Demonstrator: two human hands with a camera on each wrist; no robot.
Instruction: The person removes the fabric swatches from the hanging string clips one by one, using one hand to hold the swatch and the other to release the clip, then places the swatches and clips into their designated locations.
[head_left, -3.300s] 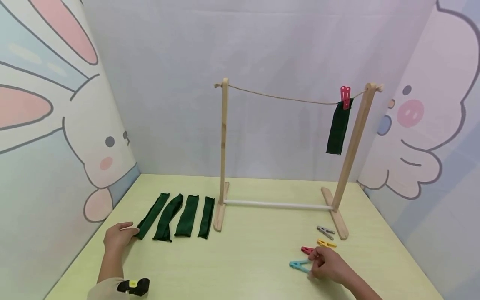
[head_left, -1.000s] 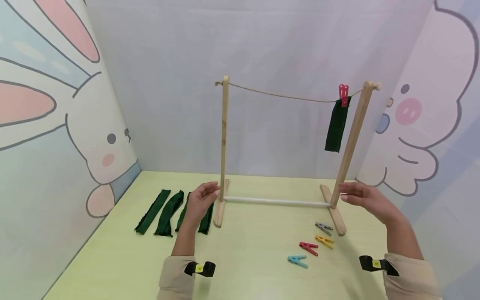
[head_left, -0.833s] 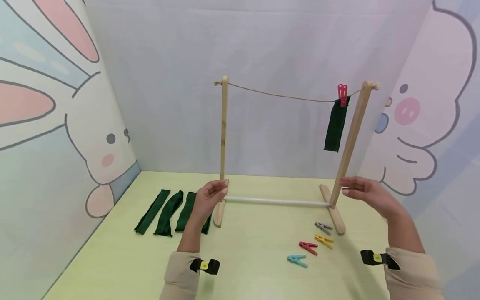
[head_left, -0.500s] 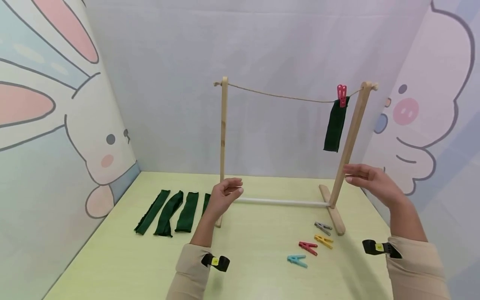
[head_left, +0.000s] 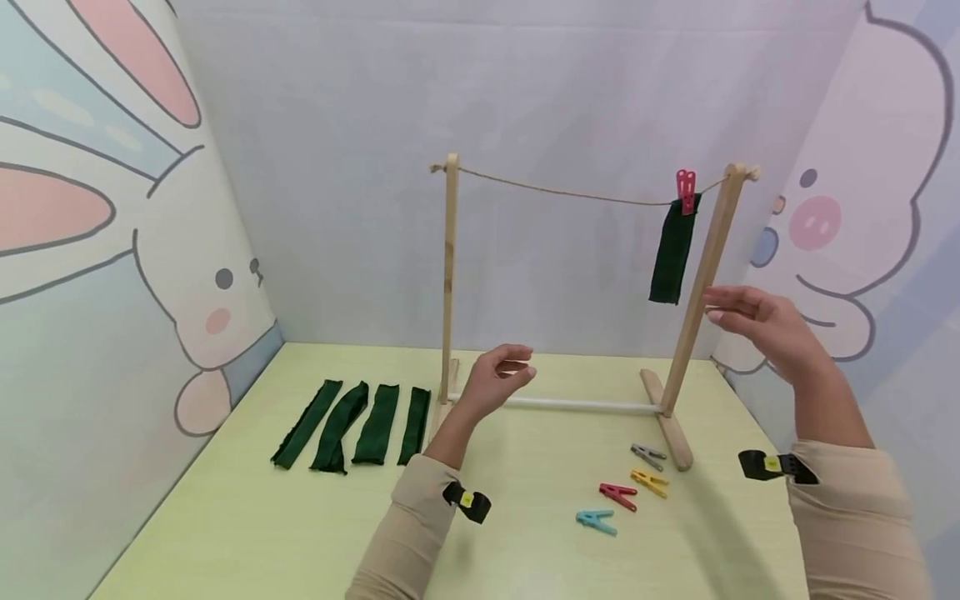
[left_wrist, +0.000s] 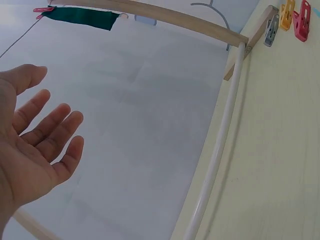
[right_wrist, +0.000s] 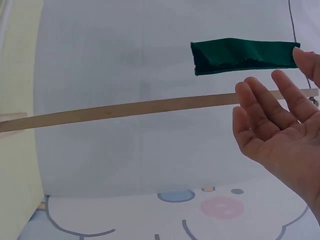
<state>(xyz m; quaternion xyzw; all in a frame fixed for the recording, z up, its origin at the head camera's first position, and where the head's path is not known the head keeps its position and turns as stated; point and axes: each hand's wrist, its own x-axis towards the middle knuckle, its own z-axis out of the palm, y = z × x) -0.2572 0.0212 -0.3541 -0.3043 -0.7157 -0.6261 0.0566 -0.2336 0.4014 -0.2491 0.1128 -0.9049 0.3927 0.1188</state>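
Observation:
A dark green cloth strip (head_left: 673,254) hangs from the rope line (head_left: 562,192) at its right end, held by a red clothespin (head_left: 686,192). My right hand (head_left: 768,325) is raised beside the right wooden post (head_left: 705,283), below the cloth's level, fingers relaxed and holding nothing. In the right wrist view its fingers (right_wrist: 270,107) overlap the post, with the green cloth just beyond them. My left hand (head_left: 495,379) hovers in front of the rack's white crossbar (head_left: 577,405), loosely curved around nothing. The left wrist view shows its palm (left_wrist: 30,165) bare.
Several green cloth strips (head_left: 377,425) lie side by side at the table's left. On the right lie a grey clothespin (head_left: 648,455), a yellow one (head_left: 649,482), a red one (head_left: 618,495) and a light blue one (head_left: 596,522). The left post (head_left: 449,275) stands behind the strips' right end.
The left hand has left the leftmost strip and moved right to the rack. The right hand has left the light blue clothespin and risen beside the right post. Strips and clothespins stay on the table.

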